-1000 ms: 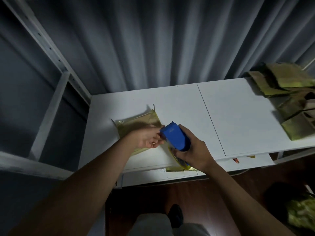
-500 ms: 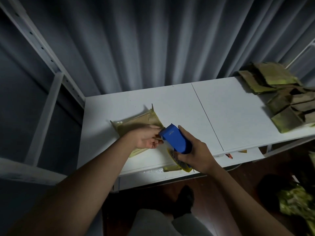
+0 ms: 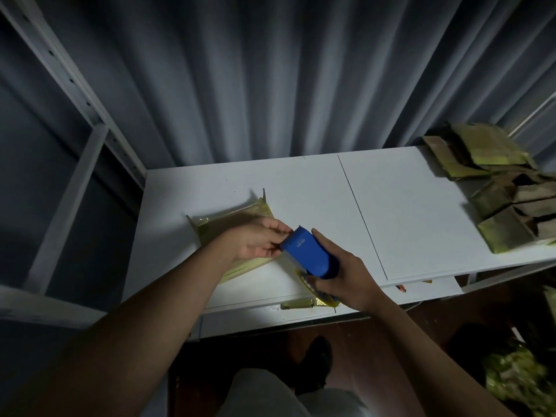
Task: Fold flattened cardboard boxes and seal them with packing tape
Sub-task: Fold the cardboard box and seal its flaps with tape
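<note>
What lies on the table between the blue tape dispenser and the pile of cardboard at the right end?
Only bare white table, crossed by a thin dark seam, separates the tape dispenser from the cardboard pile in the head view.

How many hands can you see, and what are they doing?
2. The left hand is over the flat cardboard on the white table, pinching at the blue tape dispenser's toothed end. The right hand grips the dispenser near the table's front edge.
</note>
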